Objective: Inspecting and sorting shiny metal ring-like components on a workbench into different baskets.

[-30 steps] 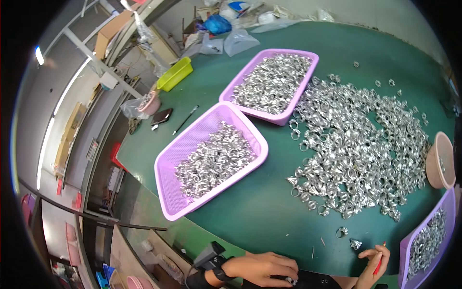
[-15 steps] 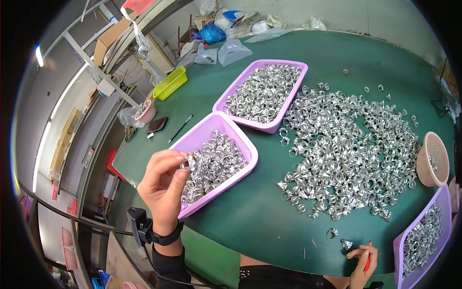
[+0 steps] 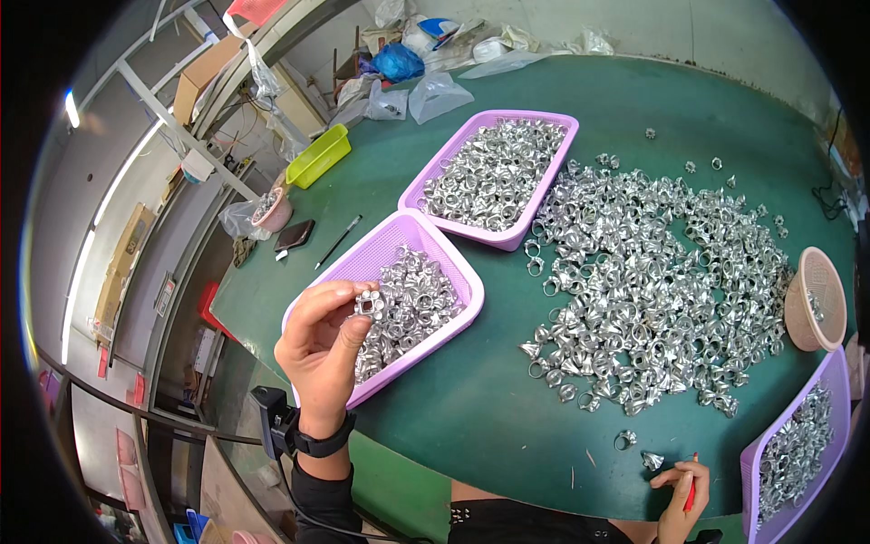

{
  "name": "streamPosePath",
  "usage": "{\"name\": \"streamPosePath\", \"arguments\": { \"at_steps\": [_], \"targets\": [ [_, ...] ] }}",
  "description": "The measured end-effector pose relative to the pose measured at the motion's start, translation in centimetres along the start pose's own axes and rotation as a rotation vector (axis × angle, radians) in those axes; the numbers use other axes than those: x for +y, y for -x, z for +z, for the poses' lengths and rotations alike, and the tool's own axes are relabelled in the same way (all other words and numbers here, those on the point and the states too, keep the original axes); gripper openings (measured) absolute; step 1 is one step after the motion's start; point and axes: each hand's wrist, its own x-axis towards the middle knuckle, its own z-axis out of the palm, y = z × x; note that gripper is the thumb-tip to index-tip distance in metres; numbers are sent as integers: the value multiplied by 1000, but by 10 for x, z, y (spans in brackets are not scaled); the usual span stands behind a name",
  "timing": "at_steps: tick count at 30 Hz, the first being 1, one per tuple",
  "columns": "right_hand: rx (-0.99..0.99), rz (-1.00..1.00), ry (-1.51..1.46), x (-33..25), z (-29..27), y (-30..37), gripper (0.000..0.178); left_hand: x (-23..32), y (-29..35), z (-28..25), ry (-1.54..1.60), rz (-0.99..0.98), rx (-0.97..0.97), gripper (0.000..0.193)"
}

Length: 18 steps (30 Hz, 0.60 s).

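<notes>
Between the thumb and fingers of my left hand (image 3: 319, 343), a silver ring (image 3: 368, 304) with a flower-like head is held up over the near purple basket (image 3: 469, 292). That basket contains many similar rings. My right hand (image 3: 678, 497) is at the table's front edge, closed around a thin red pen-like tool (image 3: 691, 495). Close to its fingertips lies a silver ring (image 3: 652, 461), with another ring (image 3: 625, 441) slightly farther left. A large pile of silver rings (image 3: 662, 290) spreads over the right half of the green table (image 3: 507, 363).
Behind the near basket stands a second purple basket (image 3: 555, 186) full of rings. At right are a pink bowl (image 3: 802, 313) and another purple basket (image 3: 750, 480). A yellow-green tray (image 3: 319, 158), a dark wallet-like item (image 3: 294, 235) and a pen (image 3: 339, 242) lie at left.
My left hand has moved slightly right and down, and the ring in it has turned so its flower-like head faces me. My right hand has barely moved.
</notes>
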Motion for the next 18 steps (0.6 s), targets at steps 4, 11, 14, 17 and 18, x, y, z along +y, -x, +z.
{"name": "streamPosePath", "arguments": {
  "at_steps": [4, 11, 14, 17, 18],
  "targets": [
    [4, -7, 49, -3, -1, 0, 20, -2, 1, 1, 31, -14, -4, 23],
    [79, -29, 158, 16, 7, -5, 15, -15, 1, 2, -704, -93, -148, 29],
    [122, -142, 91, 15, 9, -3, 7, 6, 13, 35, -608, -83, -280, 26],
    [149, -255, 224, 12, 8, -9, 19, 8, 43, 81, -322, -87, -702, 22],
    [164, -196, 207, 10, 11, -10, 22, 9, 53, 98, -197, -83, -764, 22]
  ]
}}
